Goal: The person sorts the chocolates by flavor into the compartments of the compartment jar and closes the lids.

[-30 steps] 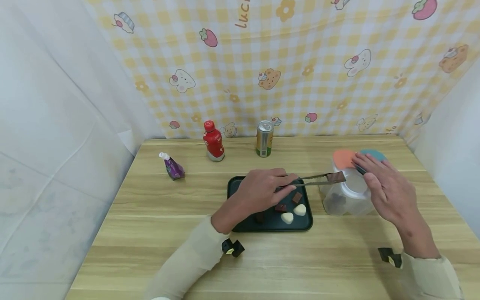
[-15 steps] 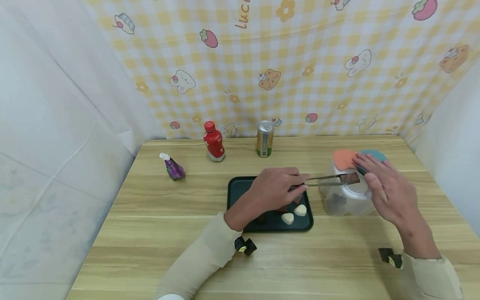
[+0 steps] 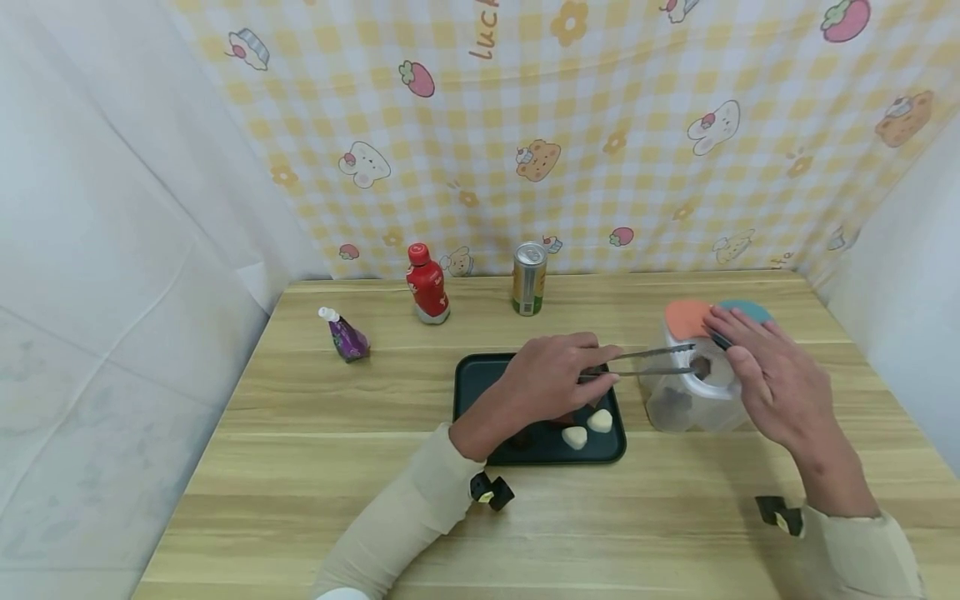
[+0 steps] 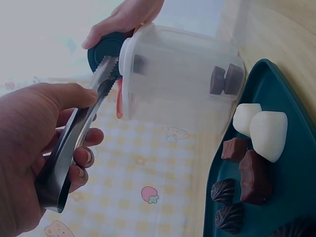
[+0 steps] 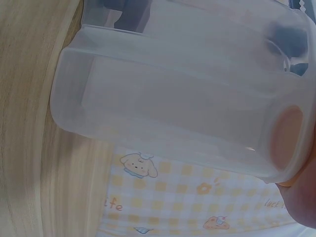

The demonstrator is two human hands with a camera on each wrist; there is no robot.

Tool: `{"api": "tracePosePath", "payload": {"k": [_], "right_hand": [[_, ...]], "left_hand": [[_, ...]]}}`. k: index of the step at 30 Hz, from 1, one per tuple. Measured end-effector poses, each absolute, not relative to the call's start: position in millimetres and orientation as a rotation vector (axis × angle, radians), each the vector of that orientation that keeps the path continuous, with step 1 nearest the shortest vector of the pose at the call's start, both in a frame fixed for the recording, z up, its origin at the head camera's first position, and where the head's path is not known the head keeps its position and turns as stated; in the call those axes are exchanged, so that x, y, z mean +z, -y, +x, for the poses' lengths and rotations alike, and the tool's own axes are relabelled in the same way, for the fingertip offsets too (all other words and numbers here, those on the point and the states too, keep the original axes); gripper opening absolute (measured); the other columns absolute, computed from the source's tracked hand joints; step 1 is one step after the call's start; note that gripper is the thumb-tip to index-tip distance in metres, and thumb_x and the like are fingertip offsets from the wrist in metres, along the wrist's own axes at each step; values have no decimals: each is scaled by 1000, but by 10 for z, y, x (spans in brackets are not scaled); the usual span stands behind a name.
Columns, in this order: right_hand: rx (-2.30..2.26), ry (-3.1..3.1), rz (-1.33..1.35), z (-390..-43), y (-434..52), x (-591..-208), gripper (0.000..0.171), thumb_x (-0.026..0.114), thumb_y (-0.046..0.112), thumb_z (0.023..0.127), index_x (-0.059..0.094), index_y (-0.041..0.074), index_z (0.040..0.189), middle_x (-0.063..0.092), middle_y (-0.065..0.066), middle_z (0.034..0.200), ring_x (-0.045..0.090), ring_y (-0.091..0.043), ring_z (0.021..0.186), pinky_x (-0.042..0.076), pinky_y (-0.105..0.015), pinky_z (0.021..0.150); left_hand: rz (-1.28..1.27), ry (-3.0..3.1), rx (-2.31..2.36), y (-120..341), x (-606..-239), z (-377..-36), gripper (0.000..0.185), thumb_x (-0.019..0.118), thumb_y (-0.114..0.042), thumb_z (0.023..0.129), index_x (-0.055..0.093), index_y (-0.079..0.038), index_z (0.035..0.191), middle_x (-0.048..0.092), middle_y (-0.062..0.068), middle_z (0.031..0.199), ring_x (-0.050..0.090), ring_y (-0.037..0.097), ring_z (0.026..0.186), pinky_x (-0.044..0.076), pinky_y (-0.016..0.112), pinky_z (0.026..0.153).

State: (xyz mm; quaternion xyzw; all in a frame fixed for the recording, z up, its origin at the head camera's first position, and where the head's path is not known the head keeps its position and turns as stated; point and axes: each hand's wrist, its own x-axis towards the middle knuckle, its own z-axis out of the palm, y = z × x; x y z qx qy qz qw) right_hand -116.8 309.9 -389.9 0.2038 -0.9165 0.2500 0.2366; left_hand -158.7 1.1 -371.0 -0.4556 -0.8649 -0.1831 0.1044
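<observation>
We saw the left hand (image 3: 551, 379) pinching metal tongs (image 3: 651, 362) between thumb and curled fingers, the tips reaching over the mouth of a clear plastic jar (image 3: 686, 396) that stood on the counter (image 3: 315, 450) just right of a dark tray (image 3: 468, 387). A brown chocolate piece (image 3: 702, 366) sat at the tongs' tips, inside the jar's opening. The right hand (image 3: 772, 387) rested on the jar's far side, fingers relaxed against its flipped-up teal and orange lids (image 3: 686, 317). White and brown sweets (image 4: 256, 148) lay on the tray.
</observation>
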Motion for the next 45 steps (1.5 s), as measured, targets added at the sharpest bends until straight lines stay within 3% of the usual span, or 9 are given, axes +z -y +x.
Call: {"api": "tracePosePath", "payload": {"k": [19, 31, 45], "right_hand": [[693, 2499, 556, -1186, -3107, -3904, 42, 40, 22, 112, 61, 4, 143, 58, -17, 144, 35, -5, 145, 20, -35, 121], [700, 2496, 563, -1178, -3105, -3906, 43, 40, 23, 112, 61, 2, 143, 58, -18, 144, 38, -13, 146, 20, -36, 121], [699, 2491, 566, -1175, -3119, -3912, 42, 40, 22, 112, 61, 2, 142, 58, -17, 144, 37, -10, 146, 20, -35, 121]], "left_hand": [[-1285, 2574, -514, 78, -3726, -1568, 36, 64, -36, 103, 71, -21, 135, 68, -4, 102, 52, 4, 65, 36, 15, 52], [-1212, 2643, -483, 505, -3958, -1445, 33, 68, -34, 101, 75, -17, 128, 67, -2, 93, 50, 7, 60, 34, 18, 49], [-1246, 2776, -286, 983, -4140, -1389, 34, 71, -34, 99, 75, -15, 127, 69, 3, 102, 51, 7, 56, 35, 20, 44]]}}
